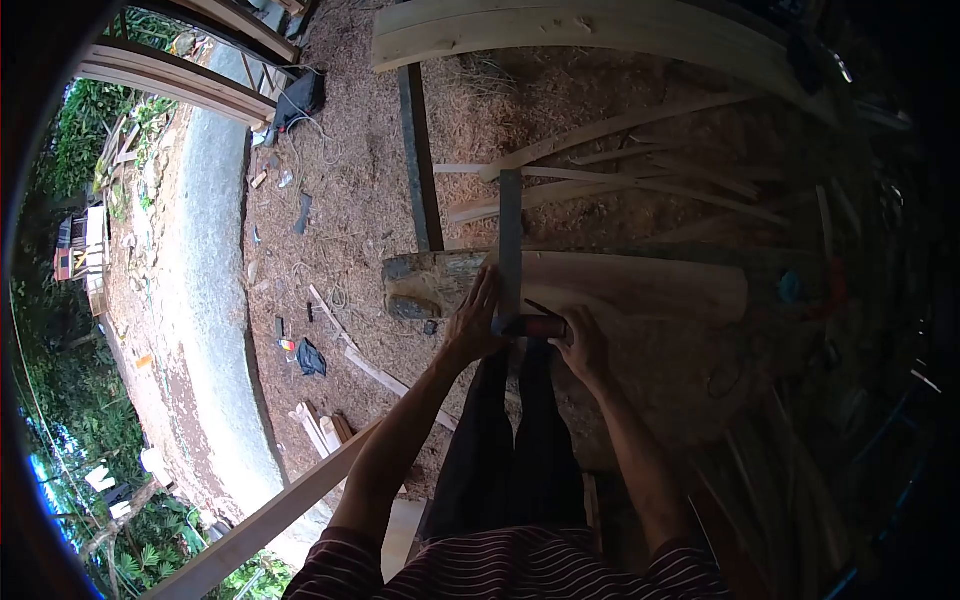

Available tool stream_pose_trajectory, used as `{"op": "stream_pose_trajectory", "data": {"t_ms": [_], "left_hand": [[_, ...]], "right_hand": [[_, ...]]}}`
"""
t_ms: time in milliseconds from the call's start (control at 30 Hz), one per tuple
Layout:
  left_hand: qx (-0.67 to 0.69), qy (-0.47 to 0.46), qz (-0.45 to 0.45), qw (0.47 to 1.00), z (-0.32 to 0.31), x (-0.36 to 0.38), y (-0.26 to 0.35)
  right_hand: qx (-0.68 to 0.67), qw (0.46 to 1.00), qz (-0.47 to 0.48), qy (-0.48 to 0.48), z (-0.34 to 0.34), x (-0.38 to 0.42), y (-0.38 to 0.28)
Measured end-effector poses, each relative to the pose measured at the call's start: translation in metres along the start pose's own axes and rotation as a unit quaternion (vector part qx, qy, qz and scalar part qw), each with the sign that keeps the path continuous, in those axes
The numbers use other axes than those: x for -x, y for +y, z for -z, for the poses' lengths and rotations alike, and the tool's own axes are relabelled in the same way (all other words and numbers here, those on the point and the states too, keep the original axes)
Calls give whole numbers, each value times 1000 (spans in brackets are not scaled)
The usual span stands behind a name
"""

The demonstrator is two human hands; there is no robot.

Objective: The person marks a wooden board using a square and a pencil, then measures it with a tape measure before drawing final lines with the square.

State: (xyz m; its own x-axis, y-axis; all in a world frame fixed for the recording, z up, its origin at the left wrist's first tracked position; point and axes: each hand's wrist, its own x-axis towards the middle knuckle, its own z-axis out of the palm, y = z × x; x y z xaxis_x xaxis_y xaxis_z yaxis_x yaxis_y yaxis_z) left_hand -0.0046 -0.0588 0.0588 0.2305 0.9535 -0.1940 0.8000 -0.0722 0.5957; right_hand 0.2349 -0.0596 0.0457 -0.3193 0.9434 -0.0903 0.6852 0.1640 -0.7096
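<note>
My left hand [476, 322] lies with its fingers stretched out along the left edge of a dark flat bar [510, 225]. That bar crosses a long wooden beam [640, 283], whose left end is rough and grey. Just right of the bar, my right hand [583, 345] has its fingers closed around a thin, dark, pencil-like stick [543, 309] that points up and left. A short dark object with a reddish end [532, 326] sits between my two hands, overlapping the bar's near end; I cannot tell what kind of thing it is.
A thick pale plank [580, 28] spans the far side, with a dark crosspiece [418, 160] near its left end. Thin wood strips [620, 185] litter the shavings-covered ground. A long board [270, 515] slants at lower left. A black bag [300, 98] lies farther off.
</note>
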Motion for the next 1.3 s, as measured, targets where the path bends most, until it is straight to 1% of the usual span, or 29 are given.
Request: {"op": "stream_pose_trajectory", "data": {"t_ms": [100,167,200,267,400,467,500,567,600,667,700,767,800,867,900,967,1000,1033,1067,1100,1133,1167,1200,1267,1300], "left_hand": [[-15,9,-2,1000,0,-1,-2],[-64,7,-36,997,-1,-1,-4],[-63,8,-34,997,-1,-1,-3],[-71,1,-28,997,0,-2,-2],[-43,-10,-25,999,10,-9,6],[-60,-17,-44,997,9,-11,1],[-58,-18,-44,997,9,-13,1],[-77,-7,-67,995,12,-16,-2],[-76,-10,-65,995,11,-18,-5],[-82,-3,-66,994,9,-20,-12],[-80,-7,-68,994,5,-22,-17],[-180,9,-81,980,-3,-31,-28],[-177,7,-85,981,0,-40,-27],[-87,43,-85,992,4,-52,-28],[-83,41,-84,992,6,-61,-31],[-17,67,-3,998,7,-76,-34],[-12,61,0,998,-1,-81,-39],[108,139,13,984,-9,-88,-42],[224,215,26,950,-15,-95,-46],[229,212,29,949,-14,-99,-48],[284,123,99,946,-10,-99,-47],[334,33,167,927,-6,-100,-47],[336,30,172,925,-8,-99,-50],[352,72,125,925,-12,-96,-54],[352,70,129,924,-11,-95,-55]], "right_hand": [[-8,1000,-7,-13,0,0,3],[-19,999,-14,-49,0,-1,6],[-19,998,-12,-51,3,-3,4],[-38,996,-38,-71,10,-7,-2],[-52,995,-46,-65,16,-20,-1],[-64,998,-1,-22,13,-28,8],[-63,998,-3,-23,16,-31,7],[-59,997,23,-50,22,-37,4],[-61,997,22,-53,26,-39,-2],[-21,982,35,-186,32,-40,-14],[-21,982,30,-186,29,-39,-13],[50,977,100,-180,24,-36,-11],[52,978,95,-180,23,-37,-11],[90,970,110,-197,19,-36,-9],[91,970,106,-201,17,-39,-8],[123,960,139,-209,12,-40,-6],[123,960,133,-215,12,-41,-8],[119,959,136,-220,15,-42,-10],[117,957,140,-224,17,-45,-10],[119,957,136,-228,17,-48,-9],[110,955,142,-235,17,-48,-9],[101,954,149,-240,17,-49,-8],[99,953,146,-245,17,-50,-8],[92,956,133,-244,17,-50,-8],[90,956,131,-248,16,-50,-7]]}}
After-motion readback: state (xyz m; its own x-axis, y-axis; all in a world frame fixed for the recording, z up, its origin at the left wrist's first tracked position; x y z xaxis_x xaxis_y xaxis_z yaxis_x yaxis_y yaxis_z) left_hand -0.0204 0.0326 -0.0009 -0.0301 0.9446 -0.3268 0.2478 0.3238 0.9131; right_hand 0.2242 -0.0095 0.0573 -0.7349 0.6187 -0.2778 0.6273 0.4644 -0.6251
